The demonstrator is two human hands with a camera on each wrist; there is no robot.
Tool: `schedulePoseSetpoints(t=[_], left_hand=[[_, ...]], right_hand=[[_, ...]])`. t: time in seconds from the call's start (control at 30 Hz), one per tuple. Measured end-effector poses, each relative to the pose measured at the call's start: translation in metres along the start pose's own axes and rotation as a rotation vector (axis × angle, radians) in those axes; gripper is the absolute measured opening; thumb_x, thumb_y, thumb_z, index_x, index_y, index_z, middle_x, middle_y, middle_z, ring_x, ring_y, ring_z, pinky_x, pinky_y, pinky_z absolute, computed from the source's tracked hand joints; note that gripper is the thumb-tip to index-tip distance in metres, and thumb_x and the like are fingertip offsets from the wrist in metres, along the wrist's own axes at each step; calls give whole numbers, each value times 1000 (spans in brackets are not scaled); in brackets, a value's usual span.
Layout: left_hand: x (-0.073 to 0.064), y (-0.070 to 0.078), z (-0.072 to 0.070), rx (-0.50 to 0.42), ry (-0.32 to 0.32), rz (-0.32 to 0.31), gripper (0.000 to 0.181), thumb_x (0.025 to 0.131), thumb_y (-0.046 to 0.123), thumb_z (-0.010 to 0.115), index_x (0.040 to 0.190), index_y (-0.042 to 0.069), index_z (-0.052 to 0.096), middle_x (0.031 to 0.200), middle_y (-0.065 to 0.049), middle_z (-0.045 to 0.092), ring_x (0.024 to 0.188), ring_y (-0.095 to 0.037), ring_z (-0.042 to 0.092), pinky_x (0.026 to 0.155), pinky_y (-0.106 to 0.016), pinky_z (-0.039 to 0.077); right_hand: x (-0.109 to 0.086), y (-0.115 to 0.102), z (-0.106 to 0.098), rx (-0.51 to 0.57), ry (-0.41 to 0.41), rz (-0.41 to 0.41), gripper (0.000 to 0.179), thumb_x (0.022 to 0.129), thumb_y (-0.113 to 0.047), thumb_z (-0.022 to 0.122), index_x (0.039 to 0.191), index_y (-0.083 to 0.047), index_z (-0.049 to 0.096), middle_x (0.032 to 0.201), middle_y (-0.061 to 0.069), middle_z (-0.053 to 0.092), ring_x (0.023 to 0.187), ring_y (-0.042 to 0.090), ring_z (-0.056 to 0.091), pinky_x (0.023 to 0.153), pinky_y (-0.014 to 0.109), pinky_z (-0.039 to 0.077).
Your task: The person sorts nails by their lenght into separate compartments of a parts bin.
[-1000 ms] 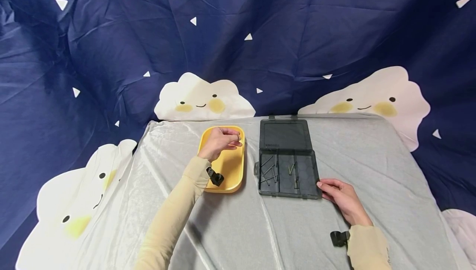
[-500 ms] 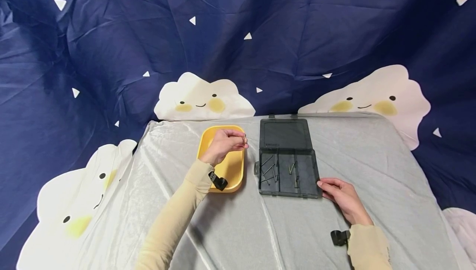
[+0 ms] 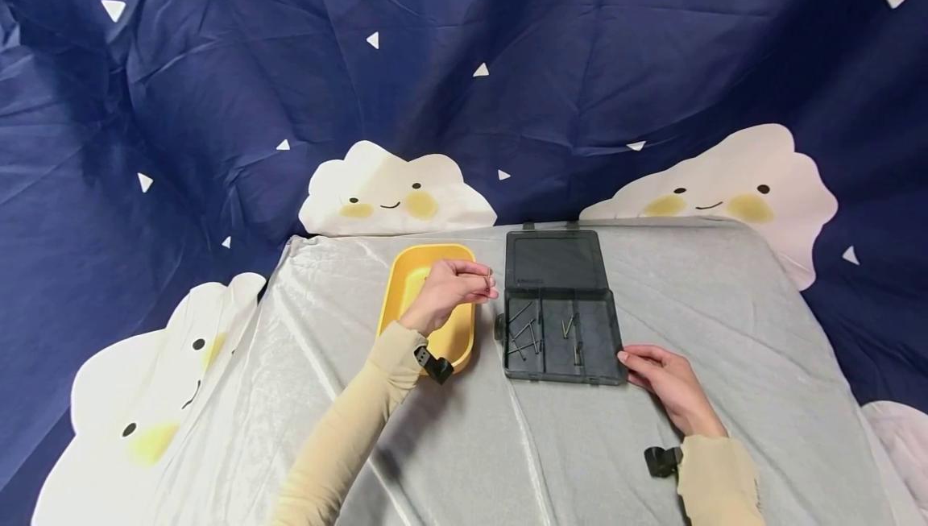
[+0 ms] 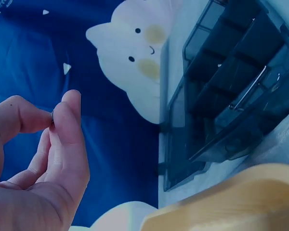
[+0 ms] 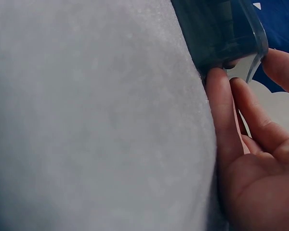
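Observation:
My left hand (image 3: 448, 294) pinches a thin metal piece (image 3: 489, 275), nail-like or screw-like, between thumb and fingertips. Most of the piece is hidden; in the left wrist view only a small dark end (image 4: 52, 117) shows between the fingers. This hand is above the right side of a yellow tray (image 3: 387, 312). To the right lies a dark translucent compartment box (image 3: 596, 333), its lid (image 3: 557, 260) folded back. My right hand (image 3: 670, 385) grips the box's front right corner, thumb at the rim and fingers against the lower side.
Several silvery nail-like pieces (image 3: 524, 331) lie in the box's left compartment. Brass-coloured pieces (image 3: 569, 328) lie in the middle one. Grey cloth (image 3: 464, 445) covers the table. Behind hangs a dark blue curtain (image 3: 435, 91) with cloud prints.
My left hand has moved right and slightly toward me with the metal piece, from over the tray to its right rim, nearer the box. The right hand stays at the box corner.

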State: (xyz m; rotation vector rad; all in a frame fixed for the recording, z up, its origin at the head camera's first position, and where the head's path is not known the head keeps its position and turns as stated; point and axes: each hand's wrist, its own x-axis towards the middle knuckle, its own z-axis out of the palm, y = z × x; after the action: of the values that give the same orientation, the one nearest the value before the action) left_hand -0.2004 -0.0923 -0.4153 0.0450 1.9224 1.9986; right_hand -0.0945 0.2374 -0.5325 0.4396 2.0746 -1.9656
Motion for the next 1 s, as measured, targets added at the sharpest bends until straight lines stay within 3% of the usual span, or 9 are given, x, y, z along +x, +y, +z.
schedulePoseSetpoints(t=[0.33, 0.53, 0.7, 1.0], left_hand=[[-3, -5, 15, -14, -19, 13, 21, 82, -9, 62, 102, -14, 60, 83, -16, 68, 63, -14, 69, 65, -28, 59], [-4, -10, 26, 18, -36, 0, 18, 84, -7, 60, 102, -12, 60, 74, -3, 66, 61, -12, 67, 64, -25, 58], [-5, -17, 35, 52, -30, 9, 17, 83, -7, 60, 100, -10, 62, 79, -4, 64, 62, -11, 67, 70, -29, 59], [-5, -33, 52, 48, -49, -13, 18, 82, -7, 59, 100, -10, 63, 72, -2, 64, 60, -10, 66, 67, -30, 59]], right_hand=[[-1, -2, 1, -23, 2, 2, 55, 87, -33, 71, 126, 2, 57, 93, -21, 64, 87, -9, 61, 78, 14, 53], [-1, -3, 1, -30, 10, -3, 55, 87, -34, 72, 125, 2, 57, 94, -19, 64, 86, -9, 60, 78, 15, 53], [-1, -2, 1, -23, 15, -17, 49, 86, -33, 72, 121, -1, 61, 104, -8, 68, 87, -9, 61, 78, 15, 54], [-2, -2, 1, -5, 16, -14, 39, 86, -32, 73, 114, -7, 65, 105, -7, 68, 87, -7, 62, 78, 15, 54]])
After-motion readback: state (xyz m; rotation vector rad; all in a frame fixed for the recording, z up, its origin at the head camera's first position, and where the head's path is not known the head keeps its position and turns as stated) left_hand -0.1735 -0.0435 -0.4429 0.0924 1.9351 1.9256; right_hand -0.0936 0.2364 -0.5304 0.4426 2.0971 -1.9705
